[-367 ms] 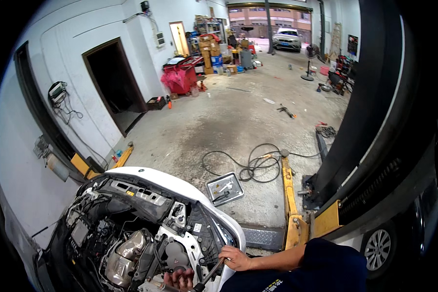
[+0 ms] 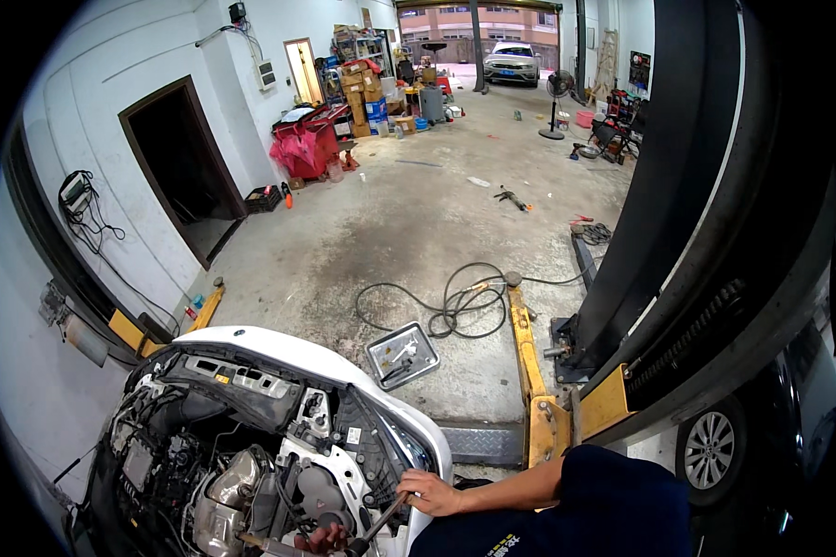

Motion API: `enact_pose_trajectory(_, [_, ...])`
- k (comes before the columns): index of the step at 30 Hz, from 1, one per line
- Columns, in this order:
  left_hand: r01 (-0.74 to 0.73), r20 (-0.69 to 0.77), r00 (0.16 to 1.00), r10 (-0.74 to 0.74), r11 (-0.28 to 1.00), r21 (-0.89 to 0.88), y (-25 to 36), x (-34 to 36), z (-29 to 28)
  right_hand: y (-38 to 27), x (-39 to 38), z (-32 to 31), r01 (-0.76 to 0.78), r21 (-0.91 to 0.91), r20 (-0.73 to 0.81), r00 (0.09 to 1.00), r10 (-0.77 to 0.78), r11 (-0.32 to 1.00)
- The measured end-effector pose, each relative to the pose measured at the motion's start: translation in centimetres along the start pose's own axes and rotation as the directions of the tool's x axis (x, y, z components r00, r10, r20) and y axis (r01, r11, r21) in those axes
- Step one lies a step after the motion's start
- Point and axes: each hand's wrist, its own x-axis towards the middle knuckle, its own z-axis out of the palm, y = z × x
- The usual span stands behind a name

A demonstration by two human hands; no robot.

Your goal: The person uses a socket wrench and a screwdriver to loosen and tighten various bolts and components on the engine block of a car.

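My right hand (image 2: 425, 492) grips a long metal tool handle (image 2: 381, 524) that angles down over the right side of the open engine bay of a white car (image 2: 293, 346). My left hand (image 2: 320, 538) is low in the bay, fingers curled, partly hidden at the lower edge; what it holds cannot be made out. A pale cylindrical piece (image 2: 274, 547) lies beside it. Near my hands are a round dark grey housing (image 2: 318, 492), a shiny metal heat shield (image 2: 221, 515) and white body metal (image 2: 362, 469).
Yellow lift arms (image 2: 528, 353) and a black post (image 2: 622, 232) stand right; a dark car (image 2: 711, 446) is behind it. A tray of parts (image 2: 402, 356) and looped hose (image 2: 446, 311) lie ahead. Red cart (image 2: 318, 147), boxes (image 2: 358, 93), fan (image 2: 555, 93) and white car (image 2: 515, 60) are farther back.
The whole view has shifted, with the scene higher and further left in the frame. My hands remain low in the engine bay; more of the pale piece beside my left hand shows.
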Motion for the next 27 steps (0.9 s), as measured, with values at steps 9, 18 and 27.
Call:
enact_pose_trajectory(9, [-0.028, -0.039, 0.998, 0.047, 0.918, 0.396, 0.9, 0.6, 3.5, 0.5, -0.5, 0.6, -0.008, 0.066, 0.050, 0.999, 0.005, 0.998])
enact_pose_trajectory(18, [-0.167, -0.105, 0.979, 0.177, 0.981, 0.099, 1.5, 0.5, 2.8, 0.5, 0.6, 0.7, 0.041, 0.156, 0.132, 0.989, -0.062, 0.987])
enact_pose_trajectory(27, [-0.156, -0.184, 0.945, 0.270, 0.868, 0.471, 3.1, 1.2, 5.6, 0.3, 0.6, 1.4, -0.052, 0.181, 0.154, 0.988, 0.024, 0.982])
